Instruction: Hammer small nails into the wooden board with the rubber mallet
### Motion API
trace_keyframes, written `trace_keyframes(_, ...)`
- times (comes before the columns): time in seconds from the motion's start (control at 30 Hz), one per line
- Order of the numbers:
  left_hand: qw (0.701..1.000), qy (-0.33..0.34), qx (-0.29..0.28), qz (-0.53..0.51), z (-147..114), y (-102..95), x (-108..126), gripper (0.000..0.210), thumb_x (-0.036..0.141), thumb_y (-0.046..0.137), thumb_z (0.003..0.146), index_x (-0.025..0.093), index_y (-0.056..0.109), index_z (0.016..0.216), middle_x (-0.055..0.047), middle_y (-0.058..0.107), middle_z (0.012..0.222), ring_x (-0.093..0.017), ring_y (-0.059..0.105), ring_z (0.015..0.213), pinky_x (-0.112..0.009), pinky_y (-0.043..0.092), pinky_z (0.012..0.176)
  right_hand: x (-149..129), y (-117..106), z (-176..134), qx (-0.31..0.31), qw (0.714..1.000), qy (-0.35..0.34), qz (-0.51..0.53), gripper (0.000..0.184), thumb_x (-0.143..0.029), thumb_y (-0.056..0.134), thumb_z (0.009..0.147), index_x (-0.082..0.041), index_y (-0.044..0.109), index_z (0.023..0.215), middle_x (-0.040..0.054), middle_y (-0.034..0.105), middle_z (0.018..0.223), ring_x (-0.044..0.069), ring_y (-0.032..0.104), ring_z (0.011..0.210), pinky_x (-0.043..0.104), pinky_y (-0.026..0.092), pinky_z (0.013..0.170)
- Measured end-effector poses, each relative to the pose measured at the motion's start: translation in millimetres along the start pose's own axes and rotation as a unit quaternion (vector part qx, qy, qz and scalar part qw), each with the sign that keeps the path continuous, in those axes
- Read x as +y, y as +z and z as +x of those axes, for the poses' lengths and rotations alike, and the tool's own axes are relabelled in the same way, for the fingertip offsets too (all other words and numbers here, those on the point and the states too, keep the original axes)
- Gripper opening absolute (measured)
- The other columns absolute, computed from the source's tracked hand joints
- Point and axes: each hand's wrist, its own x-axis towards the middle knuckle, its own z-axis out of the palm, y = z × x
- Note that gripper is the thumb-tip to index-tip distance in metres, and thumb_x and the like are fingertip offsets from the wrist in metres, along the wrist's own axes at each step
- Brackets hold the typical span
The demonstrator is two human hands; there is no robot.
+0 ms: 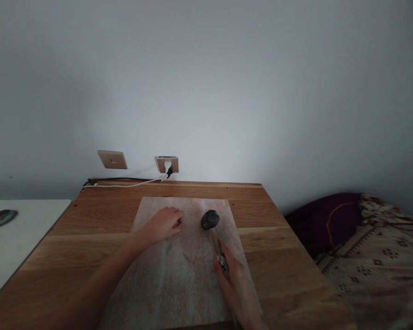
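My right hand is wrapped round the wooden handle of a mallet, near a black-and-white speckled part of the handle. Its thick dark head points away from me, over the right half of a pale, worn wooden board. To the left of the mallet head, my left hand is closed at the far part of the board, fingers curled in. Whatever those fingers may hold is hidden or too small to make out. A gap of bare board separates the mallet head from my left hand.
Under the board is a brown wooden table against a wall. Cables run along its back edge to a wall socket. A white surface with a dark round object stands at left; patterned fabric lies at right.
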Motion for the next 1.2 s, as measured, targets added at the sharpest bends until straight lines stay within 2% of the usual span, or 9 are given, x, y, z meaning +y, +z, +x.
trace_keyframes(0.17,0.998,0.005,0.050,-0.028,26,1.2,-8,0.018,0.010,0.057,0.088,0.020,0.068,0.098,-0.008,0.070,0.099,-0.024,0.065,0.094,-0.033,0.048,0.083,3,0,-5,-0.017,1.000,0.015,-0.002,0.056,-0.038,0.043,0.102,-0.013,0.059,0.150,0.0144,0.070,0.138,0.029,0.068,0.128,0.044,0.056,0.107)
trace_keyframes(0.3,0.999,0.034,0.033,0.013,41,3.3,-11,0.017,0.009,0.059,0.088,0.020,0.071,0.088,-0.008,0.070,0.096,-0.025,0.065,0.093,-0.035,0.049,0.085,-1,1,-5,-0.003,1.000,0.013,0.008,0.054,-0.037,0.045,0.102,-0.015,0.061,0.149,0.0137,0.069,0.140,0.030,0.067,0.128,0.046,0.056,0.108)
trace_keyframes(0.43,0.996,0.065,0.033,0.044,46,1.2,-8,0.020,0.008,0.057,0.090,0.019,0.072,0.084,-0.009,0.069,0.093,-0.026,0.063,0.097,-0.037,0.049,0.091,-4,0,-5,-0.001,1.000,0.014,0.013,0.053,-0.036,0.046,0.101,-0.014,0.062,0.147,0.0146,0.067,0.142,0.031,0.064,0.133,0.047,0.053,0.112)
trace_keyframes(0.57,0.996,0.080,0.031,0.026,49,0.7,-5,0.022,0.008,0.055,0.091,0.019,0.072,0.081,-0.009,0.070,0.098,-0.026,0.062,0.105,-0.039,0.048,0.096,-3,0,-5,-0.010,1.000,0.017,0.014,0.053,-0.035,0.045,0.102,-0.015,0.060,0.149,0.0131,0.070,0.139,0.029,0.067,0.128,0.046,0.054,0.110)
trace_keyframes(0.63,0.996,0.084,0.030,-0.001,52,4.5,-6,0.022,0.007,0.054,0.091,0.019,0.073,0.086,-0.009,0.071,0.104,-0.025,0.063,0.106,-0.038,0.049,0.096,-1,1,-5,-0.008,1.000,0.015,0.014,0.053,-0.036,0.044,0.103,-0.015,0.059,0.149,0.0130,0.070,0.138,0.029,0.068,0.127,0.045,0.054,0.110)
trace_keyframes(0.77,0.991,0.043,0.065,-0.104,56,19.6,-15,0.022,0.007,0.057,0.089,0.019,0.074,0.099,-0.008,0.073,0.101,-0.023,0.067,0.097,-0.036,0.051,0.091,1,1,-5,0.001,1.000,0.012,0.008,0.053,-0.038,0.047,0.102,-0.019,0.060,0.150,0.0110,0.069,0.140,0.030,0.067,0.129,0.047,0.054,0.111)
trace_keyframes(0.9,0.974,0.007,0.114,-0.196,52,32.7,-21,0.018,0.008,0.060,0.089,0.017,0.074,0.093,-0.006,0.072,0.097,-0.019,0.067,0.089,-0.030,0.052,0.082,2,0,-4,-0.007,1.000,0.012,0.020,0.053,-0.036,0.047,0.101,-0.018,0.060,0.149,0.0122,0.071,0.137,0.031,0.069,0.126,0.045,0.058,0.105)
trace_keyframes(1.03,0.968,-0.005,0.131,-0.216,48,37.5,-20,0.013,0.013,0.063,0.090,0.017,0.075,0.093,-0.006,0.072,0.097,-0.017,0.066,0.085,-0.029,0.052,0.080,-1,-1,3,-0.004,0.999,0.007,0.035,0.051,-0.035,0.049,0.100,-0.018,0.063,0.146,0.0123,0.071,0.137,0.030,0.069,0.125,0.044,0.057,0.105)
trace_keyframes(1.2,0.957,-0.032,0.145,-0.251,49,43.8,-23,0.031,0.011,0.062,0.088,0.018,0.069,0.118,-0.005,0.074,0.093,-0.019,0.069,0.083,-0.031,0.052,0.079,-21,1,25,0.000,0.999,-0.029,0.040,0.050,-0.034,0.051,0.100,-0.015,0.064,0.145,0.0143,0.075,0.130,0.031,0.072,0.119,0.043,0.058,0.103)
